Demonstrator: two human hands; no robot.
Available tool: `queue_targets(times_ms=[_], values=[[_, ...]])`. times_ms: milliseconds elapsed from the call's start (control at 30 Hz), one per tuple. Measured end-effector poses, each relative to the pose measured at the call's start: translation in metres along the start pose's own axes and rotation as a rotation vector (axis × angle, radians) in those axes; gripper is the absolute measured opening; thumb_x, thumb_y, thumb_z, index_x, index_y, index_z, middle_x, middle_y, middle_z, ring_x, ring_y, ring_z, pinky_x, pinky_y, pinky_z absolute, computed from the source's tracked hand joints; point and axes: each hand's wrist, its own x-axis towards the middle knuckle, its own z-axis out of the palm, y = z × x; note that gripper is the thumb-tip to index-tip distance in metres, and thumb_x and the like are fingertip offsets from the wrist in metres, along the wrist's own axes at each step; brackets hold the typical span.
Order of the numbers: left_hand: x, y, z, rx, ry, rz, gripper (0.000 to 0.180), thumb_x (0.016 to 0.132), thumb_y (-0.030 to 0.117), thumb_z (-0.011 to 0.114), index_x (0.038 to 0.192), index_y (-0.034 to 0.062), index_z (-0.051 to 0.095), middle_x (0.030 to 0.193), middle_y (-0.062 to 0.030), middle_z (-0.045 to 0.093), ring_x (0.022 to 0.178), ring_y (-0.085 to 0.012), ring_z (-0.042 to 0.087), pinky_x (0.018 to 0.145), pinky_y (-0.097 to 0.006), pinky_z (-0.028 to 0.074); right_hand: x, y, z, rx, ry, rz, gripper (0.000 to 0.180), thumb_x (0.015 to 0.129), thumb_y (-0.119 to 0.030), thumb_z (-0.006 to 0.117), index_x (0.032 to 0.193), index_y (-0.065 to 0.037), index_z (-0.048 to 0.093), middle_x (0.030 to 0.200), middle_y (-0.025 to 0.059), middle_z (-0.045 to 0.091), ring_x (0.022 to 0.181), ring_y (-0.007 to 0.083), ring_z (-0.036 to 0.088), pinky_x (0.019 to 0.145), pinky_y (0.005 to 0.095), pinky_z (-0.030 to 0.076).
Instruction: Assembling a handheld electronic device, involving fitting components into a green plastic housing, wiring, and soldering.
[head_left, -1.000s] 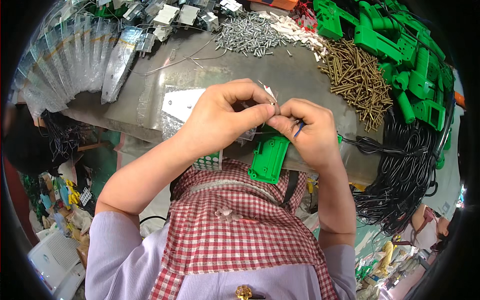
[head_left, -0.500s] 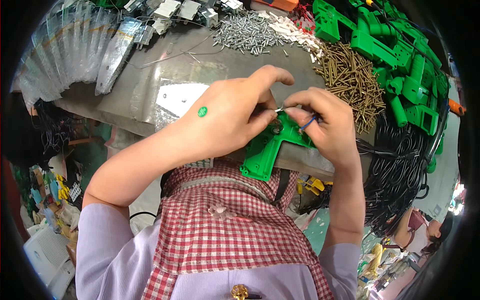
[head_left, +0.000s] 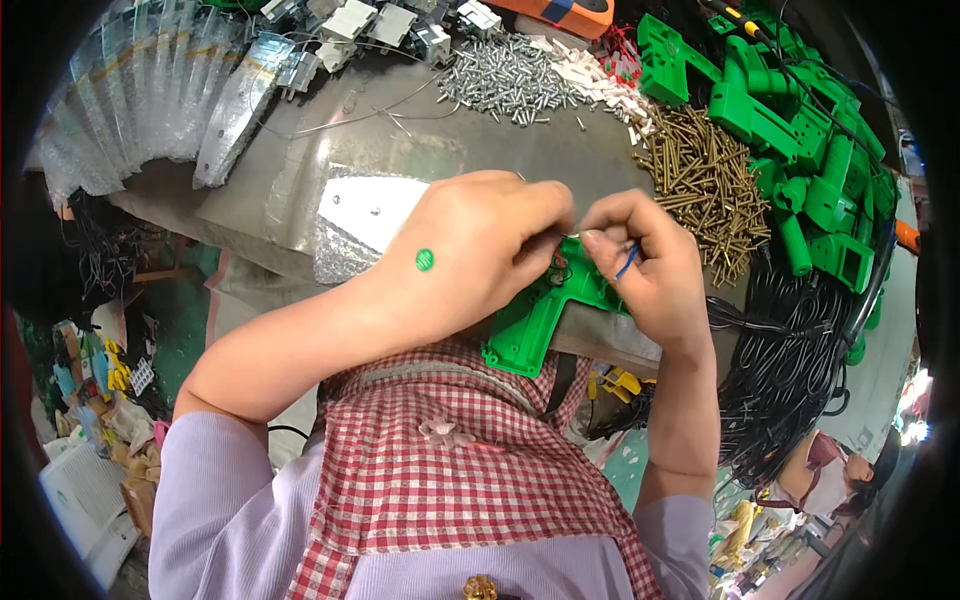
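A green plastic tool housing half [head_left: 525, 325] lies at the near edge of the bench, its hollow side up, with some wiring inside. Over its upper end my left hand [head_left: 475, 245] bends in a closed pinch; its fingertips hide what they grip. Close beside it, my right hand [head_left: 655, 275] pinches thumb against forefinger. A blue wire [head_left: 628, 261] runs through the right fingers. The two sets of fingertips nearly meet above the housing, around a small light-coloured bit too tiny to name.
A white blade-shaped plate [head_left: 375, 212] in bubble wrap lies left of my hands, several more wrapped plates [head_left: 150, 90] beyond. Silver screws [head_left: 505, 80], brass-coloured screws [head_left: 700, 180], green housings [head_left: 800, 130] and black cables [head_left: 780, 370] are heaped around. Another person [head_left: 830, 475] is at far right.
My left hand has turned, its raised forefinger now curled down near the thumb. Both hands sit slightly lower and stay close together above the housing.
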Motion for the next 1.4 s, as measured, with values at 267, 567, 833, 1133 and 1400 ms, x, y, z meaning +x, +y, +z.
queue_targets(times_ms=[267,567,833,1133,1400], values=[[-0.008,0.0,0.004,-0.369,0.064,-0.286,0.01,0.083,0.002,0.066,0.093,0.0024,0.064,0.079,0.0007,0.063,0.068,-0.0041,0.054,0.056,-0.02,0.042,0.008,0.01,0.003,0.014,0.023,-0.069,0.01,0.087,-0.009,0.063,0.089,0.0,0.065,0.078,0.0083,0.062,0.073,0.014,0.06,0.067,0.0273,0.047],[-0.005,-0.002,0.001,-0.543,0.052,-0.433,0.018,0.085,0.004,0.066,0.102,-0.0003,0.062,0.085,-0.0013,0.063,0.071,-0.0036,0.056,0.062,-0.019,0.046,0.009,0.01,0.0,-0.041,0.021,-0.053,0.012,0.085,-0.011,0.066,0.088,0.0,0.065,0.078,0.0107,0.065,0.071,0.0192,0.063,0.065,0.0297,0.048],[-0.004,-0.003,-0.001,-0.49,0.017,-0.429,0.011,0.085,0.004,0.065,0.095,0.0,0.064,0.082,0.0004,0.064,0.07,-0.0031,0.056,0.062,-0.019,0.046,0.008,-0.001,-0.001,-0.102,0.036,-0.097,0.011,0.083,-0.01,0.067,0.087,0.0,0.065,0.078,0.011,0.063,0.072,0.0217,0.063,0.065,0.0298,0.048],[-0.008,-0.002,0.005,-0.198,0.196,-0.15,0.013,0.078,0.002,0.069,0.089,0.0034,0.065,0.075,-0.0023,0.062,0.062,-0.0073,0.056,0.054,-0.023,0.044,0.012,-0.018,0.005,-0.062,0.035,-0.056,0.014,0.082,-0.007,0.066,0.093,0.0,0.062,0.073,0.0085,0.063,0.067,0.0153,0.06,0.062,0.0266,0.047],[-0.007,-0.007,0.009,0.098,0.275,0.13,0.014,0.07,0.001,0.072,0.079,0.0047,0.062,0.074,-0.0062,0.06,0.062,-0.0216,0.058,0.055,-0.03,0.047,0.021,-0.004,0.015,0.228,-0.114,0.138,0.015,0.091,-0.013,0.055,0.089,0.002,0.057,0.065,0.0021,0.052,0.063,0.0059,0.046,0.055,0.0249,0.038]])
